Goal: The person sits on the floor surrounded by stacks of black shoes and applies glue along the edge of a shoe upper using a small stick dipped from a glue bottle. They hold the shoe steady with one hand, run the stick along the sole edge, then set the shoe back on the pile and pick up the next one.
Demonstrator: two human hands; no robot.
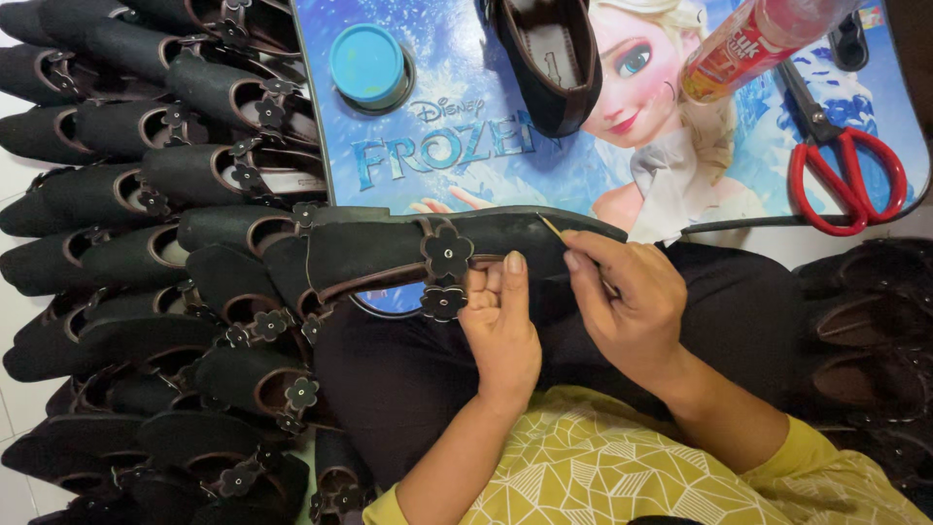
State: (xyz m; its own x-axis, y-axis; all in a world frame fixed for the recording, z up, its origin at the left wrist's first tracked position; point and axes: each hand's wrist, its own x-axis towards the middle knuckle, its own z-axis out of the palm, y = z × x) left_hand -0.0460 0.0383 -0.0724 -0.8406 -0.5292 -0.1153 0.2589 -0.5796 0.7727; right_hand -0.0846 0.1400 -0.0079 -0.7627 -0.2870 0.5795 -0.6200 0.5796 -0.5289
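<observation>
My left hand (501, 331) grips a black flat shoe (389, 248) with brown trim and black flower ornaments, held on its side over my lap. My right hand (630, 301) pinches a thin stick-like tool (552, 227) whose tip touches the shoe's edge near the heel end. Both hands are close together at the shoe's strap and rim.
A pile of several similar black shoes (146, 243) fills the left side. A small printed blue lap table (466, 146) ahead carries a blue lid (366, 64), another shoe (549, 58), a red-labelled tube (739, 49) and red-handled scissors (846, 180). More dark shoes (865, 331) lie to the right.
</observation>
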